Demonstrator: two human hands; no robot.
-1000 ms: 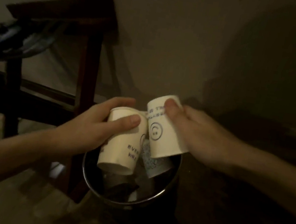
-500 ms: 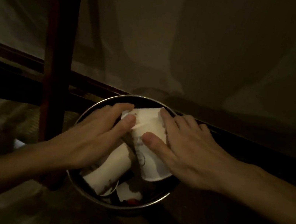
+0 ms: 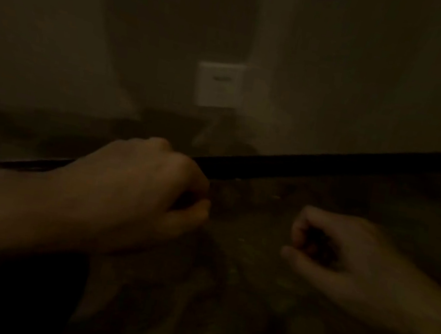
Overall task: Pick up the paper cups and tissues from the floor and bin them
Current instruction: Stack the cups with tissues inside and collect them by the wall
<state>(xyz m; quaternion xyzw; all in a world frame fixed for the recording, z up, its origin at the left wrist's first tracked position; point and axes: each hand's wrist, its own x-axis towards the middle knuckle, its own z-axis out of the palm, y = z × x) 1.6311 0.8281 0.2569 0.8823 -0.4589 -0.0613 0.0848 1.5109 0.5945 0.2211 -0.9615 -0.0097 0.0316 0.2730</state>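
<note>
No legible text, label, brand, number or sign anywhere in view. The pale wall plate [image 3: 220, 84], set in the wall above the dark skirting [image 3: 329, 166], bears one short dark mark near its upper middle. Dim light and blur leave the mark unreadable, and it cannot be told whether it is lettering or a slot.
</note>
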